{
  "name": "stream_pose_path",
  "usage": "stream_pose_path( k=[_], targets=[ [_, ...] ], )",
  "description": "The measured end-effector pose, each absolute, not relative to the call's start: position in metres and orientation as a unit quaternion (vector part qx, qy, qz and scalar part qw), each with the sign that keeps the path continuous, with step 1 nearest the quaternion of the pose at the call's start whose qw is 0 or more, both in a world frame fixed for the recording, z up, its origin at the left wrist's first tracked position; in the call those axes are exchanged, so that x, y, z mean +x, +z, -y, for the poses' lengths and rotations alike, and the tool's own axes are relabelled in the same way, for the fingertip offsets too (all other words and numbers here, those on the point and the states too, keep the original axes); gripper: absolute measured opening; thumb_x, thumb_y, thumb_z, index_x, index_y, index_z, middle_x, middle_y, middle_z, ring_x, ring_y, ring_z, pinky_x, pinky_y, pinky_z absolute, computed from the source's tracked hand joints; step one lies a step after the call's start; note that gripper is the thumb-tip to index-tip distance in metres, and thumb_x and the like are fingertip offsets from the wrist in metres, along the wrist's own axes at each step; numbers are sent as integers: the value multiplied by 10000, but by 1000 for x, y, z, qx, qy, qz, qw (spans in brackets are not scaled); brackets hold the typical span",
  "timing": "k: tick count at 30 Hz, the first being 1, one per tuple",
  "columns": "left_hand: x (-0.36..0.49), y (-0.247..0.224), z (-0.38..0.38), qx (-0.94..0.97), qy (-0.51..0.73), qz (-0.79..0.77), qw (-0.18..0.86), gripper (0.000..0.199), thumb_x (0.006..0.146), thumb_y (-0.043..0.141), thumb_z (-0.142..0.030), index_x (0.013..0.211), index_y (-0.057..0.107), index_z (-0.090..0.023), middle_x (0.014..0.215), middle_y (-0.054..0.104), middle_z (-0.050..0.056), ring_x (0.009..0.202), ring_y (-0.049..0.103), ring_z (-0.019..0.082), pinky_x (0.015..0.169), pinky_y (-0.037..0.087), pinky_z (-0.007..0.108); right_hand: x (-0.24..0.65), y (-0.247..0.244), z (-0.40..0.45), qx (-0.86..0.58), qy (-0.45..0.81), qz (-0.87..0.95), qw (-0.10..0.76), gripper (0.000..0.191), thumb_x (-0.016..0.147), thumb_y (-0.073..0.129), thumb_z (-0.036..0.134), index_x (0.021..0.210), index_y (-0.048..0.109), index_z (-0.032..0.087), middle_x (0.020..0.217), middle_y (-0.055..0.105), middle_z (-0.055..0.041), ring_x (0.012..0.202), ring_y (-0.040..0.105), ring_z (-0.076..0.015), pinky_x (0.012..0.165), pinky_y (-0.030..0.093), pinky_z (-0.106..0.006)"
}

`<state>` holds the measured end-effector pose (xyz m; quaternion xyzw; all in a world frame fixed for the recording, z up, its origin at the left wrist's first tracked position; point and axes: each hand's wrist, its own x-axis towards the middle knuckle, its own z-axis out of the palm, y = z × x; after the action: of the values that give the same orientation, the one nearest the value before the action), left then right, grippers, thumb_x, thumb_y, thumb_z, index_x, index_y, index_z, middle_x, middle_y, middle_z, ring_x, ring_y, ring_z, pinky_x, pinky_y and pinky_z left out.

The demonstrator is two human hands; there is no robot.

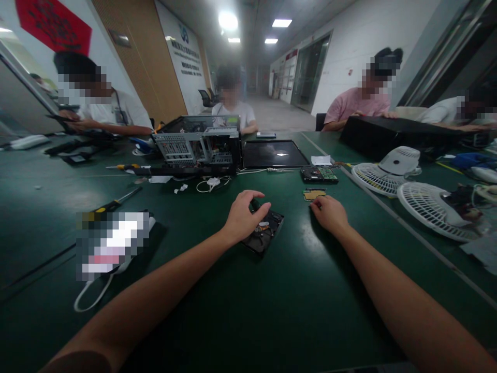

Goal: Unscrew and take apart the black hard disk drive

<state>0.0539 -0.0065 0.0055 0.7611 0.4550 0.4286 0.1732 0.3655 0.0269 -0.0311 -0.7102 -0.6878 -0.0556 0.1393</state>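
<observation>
My left hand [245,215] is over a hard drive [263,238] that lies on the green table, its inner parts showing. Thumb and fingers are apart in a curve above the drive's far left side, and part of the drive is hidden under them. My right hand [331,213] rests on the table to the right with its fingers curled together. Its fingertips are at the near edge of a small circuit board [315,195]; whether they pinch anything is too small to tell. Behind that board lies another hard drive [319,175] with a green board on top.
An opened computer case [198,145] stands at the back, beside a flat black screen panel [275,154]. White fan parts [388,171] lie on the right. A screwdriver [112,204] and a blurred-out device [116,243] are at left. Several people sit around the table [248,321].
</observation>
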Motion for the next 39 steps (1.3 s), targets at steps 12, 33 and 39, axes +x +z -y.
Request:
stream_pose_path(
  k=[12, 33, 39],
  targets=[
    [56, 8, 4, 794, 421, -417, 135, 325, 928, 703, -352, 1213, 619, -222, 1215, 635, 74, 1182, 591, 254, 1042, 499, 438, 380, -3, -53, -756, -47, 579, 302, 336, 978, 508, 381, 1012, 766, 168, 1002, 763, -133, 945, 671, -274, 844, 461, -374],
    [60, 13, 25, 819, 259, -507, 73, 940, 862, 602, -749, 1554, 325, -177, 1565, 390, 218, 1475, 300, 453, 1194, 286, 639, 306, 19, -31, -509, 513, 450, 524, 119, 747, 698, 187, 797, 591, 204, 854, 696, -54, 848, 712, -217, 846, 627, -414],
    [55, 8, 26, 821, 145, -529, 160, 1168, 717, 527, -945, 1557, 379, -148, 1445, 518, 263, 1309, 478, 503, 1051, 407, 642, 376, 2, -62, -740, 222, 390, 500, 25, 752, 608, 222, 741, 589, 209, 810, 692, -120, 993, 678, -335, 867, 556, -465]
  ],
)
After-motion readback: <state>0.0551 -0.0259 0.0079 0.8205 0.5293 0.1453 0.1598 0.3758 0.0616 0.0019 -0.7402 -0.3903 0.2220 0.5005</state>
